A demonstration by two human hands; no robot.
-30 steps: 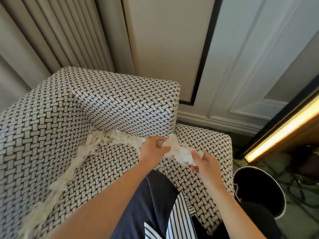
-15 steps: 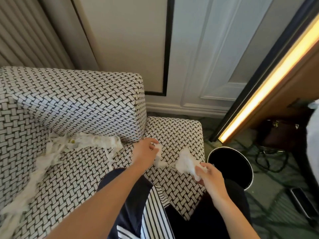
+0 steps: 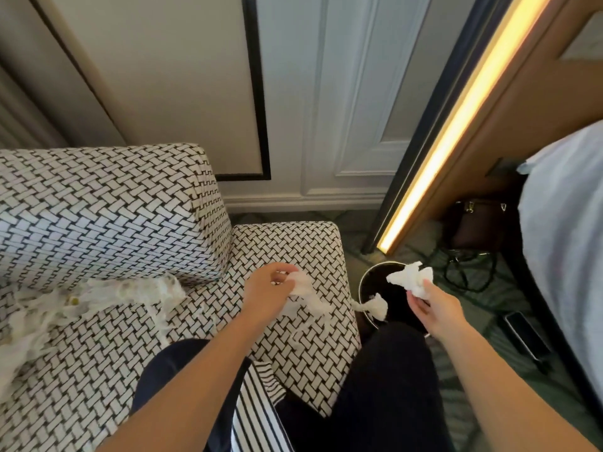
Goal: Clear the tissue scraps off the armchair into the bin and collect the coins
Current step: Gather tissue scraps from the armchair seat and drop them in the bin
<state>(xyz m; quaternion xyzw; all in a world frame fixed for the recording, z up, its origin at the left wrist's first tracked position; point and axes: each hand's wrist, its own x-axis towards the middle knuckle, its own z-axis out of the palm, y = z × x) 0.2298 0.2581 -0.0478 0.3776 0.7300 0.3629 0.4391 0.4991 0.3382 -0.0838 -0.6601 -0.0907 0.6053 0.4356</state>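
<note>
Armchair [image 3: 114, 207], one bin [image 3: 368, 276], left hand [image 3: 267, 290] (one scrap [image 3: 301, 283]), right hand [image 3: 435, 308] (one scrap [image 3: 409, 277])

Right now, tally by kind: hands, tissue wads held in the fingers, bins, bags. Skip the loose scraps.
hands: 2 (left hand, right hand)
held wads: 2 (left wad, right wad)
bin: 1
bag: 1
total: 6
</note>
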